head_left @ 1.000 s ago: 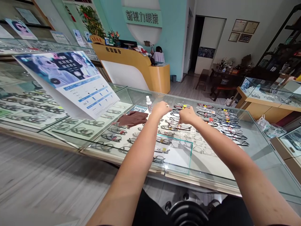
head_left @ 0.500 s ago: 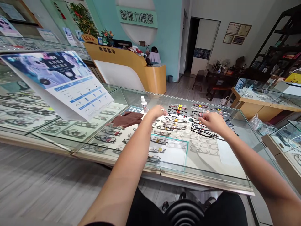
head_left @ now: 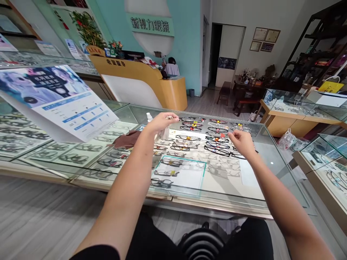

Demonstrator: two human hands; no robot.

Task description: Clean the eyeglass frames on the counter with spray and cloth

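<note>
Over the far part of the glass display counter (head_left: pixel 222 202), my left hand (head_left: pixel 160 122) has its thumb and fingers pinched together. Its fingertips are beside the back pair of eyeglasses (head_left: pixel 192 119); whether they grip it I cannot tell. My right hand (head_left: pixel 242 141) is curled in a pinch over the right side of the eyeglasses rows, and what it holds, if anything, is too small to make out. Several eyeglasses (head_left: pixel 217 145) lie in columns between and below the hands. Partly behind my left hand stands a white spray bottle (head_left: pixel 149 117), near a brown cloth (head_left: pixel 126 140).
A tent-shaped calendar (head_left: pixel 78 104) stands on the glass at left. More display counters (head_left: pixel 298 117) stand at right. A black stool (head_left: pixel 203 245) is between my legs. Beyond are a yellow reception desk (head_left: pixel 173 94) and a wooden bench (head_left: pixel 224 92).
The view has turned slightly right, so the counter sits further left in the picture. Against the eyeglasses, my right hand has shifted a little to the right. My left hand now covers more around the bottle.
</note>
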